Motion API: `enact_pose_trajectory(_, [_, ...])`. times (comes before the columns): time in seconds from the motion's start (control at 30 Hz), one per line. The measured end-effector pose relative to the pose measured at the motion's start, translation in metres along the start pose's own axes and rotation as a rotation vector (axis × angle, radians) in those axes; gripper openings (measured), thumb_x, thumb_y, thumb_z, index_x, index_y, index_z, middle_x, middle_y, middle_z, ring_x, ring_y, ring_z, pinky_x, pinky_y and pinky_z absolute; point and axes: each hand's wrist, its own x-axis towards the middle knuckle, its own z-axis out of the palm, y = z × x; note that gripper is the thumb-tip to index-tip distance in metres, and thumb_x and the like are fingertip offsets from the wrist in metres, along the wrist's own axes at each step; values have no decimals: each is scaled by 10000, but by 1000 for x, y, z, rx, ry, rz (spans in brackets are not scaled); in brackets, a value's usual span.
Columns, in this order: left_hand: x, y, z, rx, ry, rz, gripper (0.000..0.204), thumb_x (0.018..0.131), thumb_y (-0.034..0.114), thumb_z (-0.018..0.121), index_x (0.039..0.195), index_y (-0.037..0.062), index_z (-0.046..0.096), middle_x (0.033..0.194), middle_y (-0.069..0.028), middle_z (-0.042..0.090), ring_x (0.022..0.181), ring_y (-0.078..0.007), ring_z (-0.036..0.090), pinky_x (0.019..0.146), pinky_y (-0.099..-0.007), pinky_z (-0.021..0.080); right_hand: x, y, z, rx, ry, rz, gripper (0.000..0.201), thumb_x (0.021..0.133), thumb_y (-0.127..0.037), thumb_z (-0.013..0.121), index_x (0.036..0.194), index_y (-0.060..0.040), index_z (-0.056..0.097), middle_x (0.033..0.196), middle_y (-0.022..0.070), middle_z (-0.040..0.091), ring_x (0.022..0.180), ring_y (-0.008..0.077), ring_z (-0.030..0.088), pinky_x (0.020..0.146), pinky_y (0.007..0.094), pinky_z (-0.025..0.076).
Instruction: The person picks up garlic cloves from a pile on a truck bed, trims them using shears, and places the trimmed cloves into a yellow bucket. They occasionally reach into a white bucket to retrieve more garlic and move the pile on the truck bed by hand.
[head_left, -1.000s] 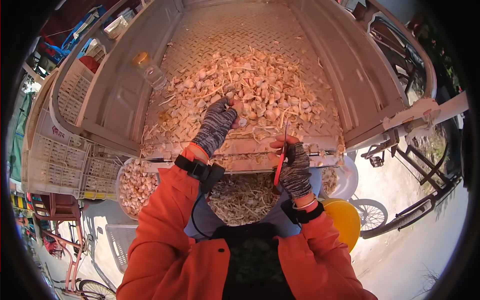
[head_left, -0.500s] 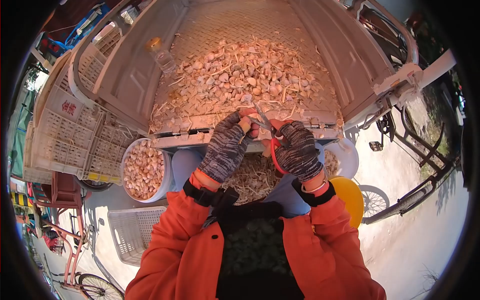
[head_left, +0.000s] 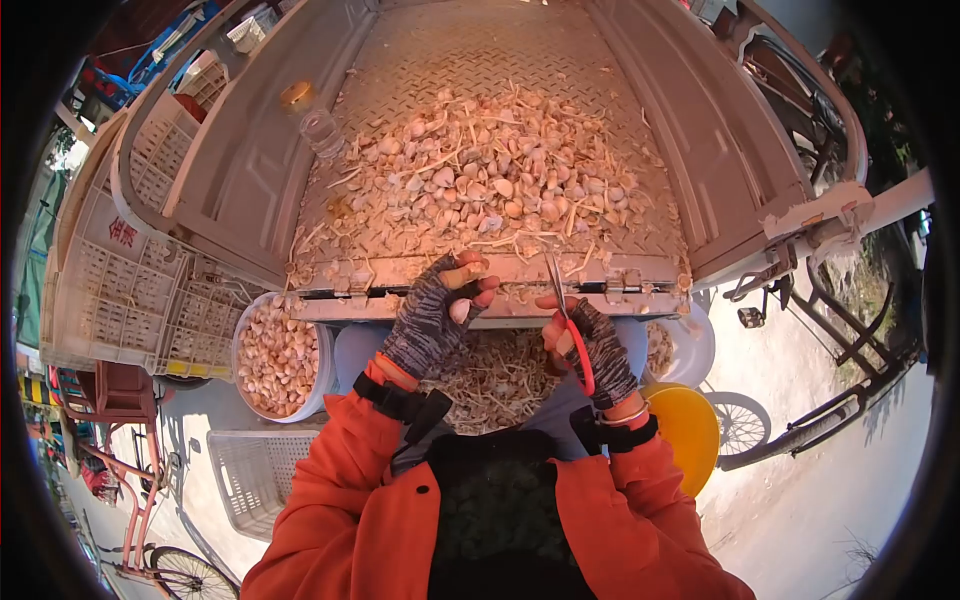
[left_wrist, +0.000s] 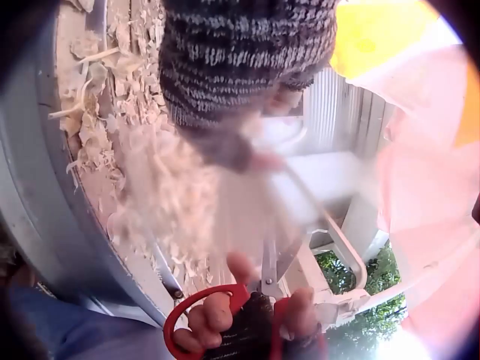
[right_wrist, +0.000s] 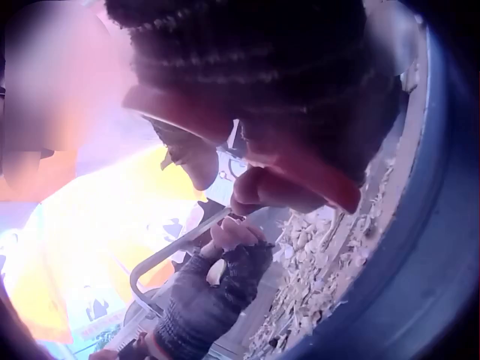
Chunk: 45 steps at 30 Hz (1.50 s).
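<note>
My left hand (head_left: 425,325), in a grey-striped fingerless glove, holds a pale garlic bulb (head_left: 459,310) against its curled fingers, over the front edge of a truck bed (head_left: 470,40). The bulb also shows in the palm in the right wrist view. My right hand (head_left: 597,350), gloved alike, grips red-handled scissors (head_left: 586,372), with fingers through the handle loops in the left wrist view. Their blades point forward, apart from the bulb. Just beyond both hands a heap of garlic (head_left: 500,185) with cut stalks is spread on the bed.
A white bucket (head_left: 325,345) of garlic bulbs stands left of my legs. Stalk trimmings (head_left: 495,375) lie below, between the knees. At right are a white basin (head_left: 702,350) and a yellow container (head_left: 690,445). A lidded jar (head_left: 320,130) stands by the bed's left wall; plastic crates (head_left: 120,290) lean outside.
My left hand came back from the heap, met the scissors in front of the bed edge, then moved apart from them with the garlic bulb. The right hand has drawn back right.
</note>
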Motion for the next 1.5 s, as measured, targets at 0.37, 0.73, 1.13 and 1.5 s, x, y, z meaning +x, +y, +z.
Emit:
enact_pose_trajectory(0.37, [179,46,36,2394,-266,521,430,799,182,654,1201,52,579,1059,-145,614,1007,-319,574,892,-411,464,10,8,-33,-155,82,-94,438,790,-16,688,1206,-23,552,788,19,528,778,137,630,704,220,490])
enact_pose_trajectory(0.73, [52,18,60,1287,-230,249,391,816,236,716,1133,32,612,997,-44,610,871,-136,550,776,-296,476,5,-37,-29,-1211,382,-911,459,693,-231,774,1090,-52,631,806,132,592,761,312,578,722,391,485])
enact_pose_trajectory(1.13, [-17,1,58,1360,-508,715,310,828,132,679,1097,-13,627,944,-101,663,753,-152,616,706,-286,499,-41,-17,1,-803,67,-777,293,784,-192,719,1022,-33,658,657,99,591,585,203,576,543,322,452])
enact_pose_trajectory(1.5, [-37,-77,111,390,-352,-100,313,818,186,523,1075,9,551,795,-54,565,567,-93,484,459,-200,386,1,215,-47,-503,-145,-367,259,873,-174,597,1111,-73,617,871,73,606,857,182,584,793,334,470])
